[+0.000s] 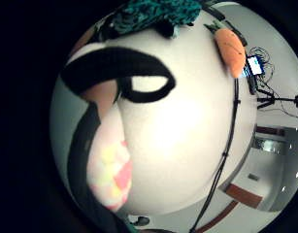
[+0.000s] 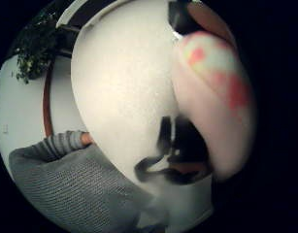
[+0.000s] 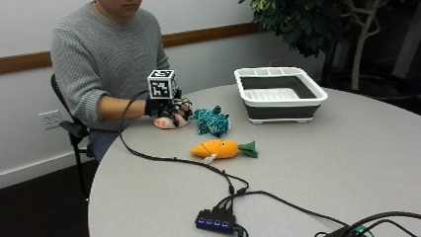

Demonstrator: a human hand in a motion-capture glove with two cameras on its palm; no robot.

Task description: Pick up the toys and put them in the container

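Note:
My gloved right hand [image 3: 168, 109] is down on a pink and white plush toy [image 3: 164, 122] at the table's near-left edge, fingers curled over it. That toy [image 1: 108, 167] has yellow and pink patches and lies close against the palm, on the table; it also shows as the toy [image 2: 214, 97] in the thumb side view. A teal rope toy [image 3: 212, 121] lies just beside the hand. An orange plush carrot [image 3: 220, 148] with green leaves lies further toward the table's middle. The white and black container [image 3: 279, 94] stands at the far side.
A black cable [image 3: 178, 160] runs from the hand across the table to a small hub [image 3: 214, 219] near the front edge. The round white table [image 3: 342, 158] has free room to the right of the carrot. A potted plant [image 3: 309, 24] stands behind the container.

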